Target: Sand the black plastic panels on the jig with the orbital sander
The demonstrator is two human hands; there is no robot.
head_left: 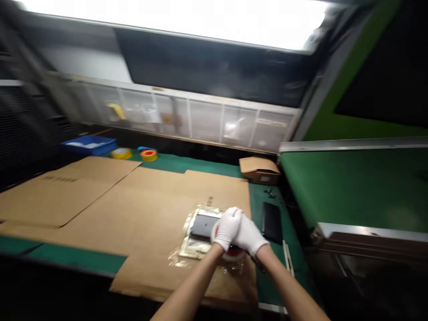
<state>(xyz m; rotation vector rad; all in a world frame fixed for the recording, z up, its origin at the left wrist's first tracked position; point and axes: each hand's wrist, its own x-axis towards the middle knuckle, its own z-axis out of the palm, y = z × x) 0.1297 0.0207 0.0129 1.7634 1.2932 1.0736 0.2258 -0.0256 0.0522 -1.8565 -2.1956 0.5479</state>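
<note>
While I watch through the head camera, a flat black slab (pixel 272 222) lies just beside the hands on their right, with a few small black bits (pixel 269 193) beyond it and a thin white strip (pixel 288 258) nearer the bench edge. Farther off I can make out a brown cardboard box (pixel 260 170), a yellow tape roll (pixel 121 153), an orange-red tape roll (pixel 149 155) and a shallow blue plastic tray (pixel 89 145).

A dark grey rectangular slab (pixel 202 225) in clear plastic wrap, on a gold-tinted backing, lies touching the white-gloved left hand (pixel 227 228) and just left of it. The white-gloved right hand (pixel 249 234) presses against the left, the fingers closed and lapped together. A round white-and-red object (pixel 234 255) shows beneath them, mostly hidden. I cannot tell whether either hand has hold of anything.

Under all this lie flattened tan cardboard sheets (pixel 143 209) on a green bench mat (pixel 187 164). To the right runs a green belt surface (pixel 354 183), and behind stands a row of translucent plastic bins (pixel 207 118) below a bright overhead light (pixel 174 18).
</note>
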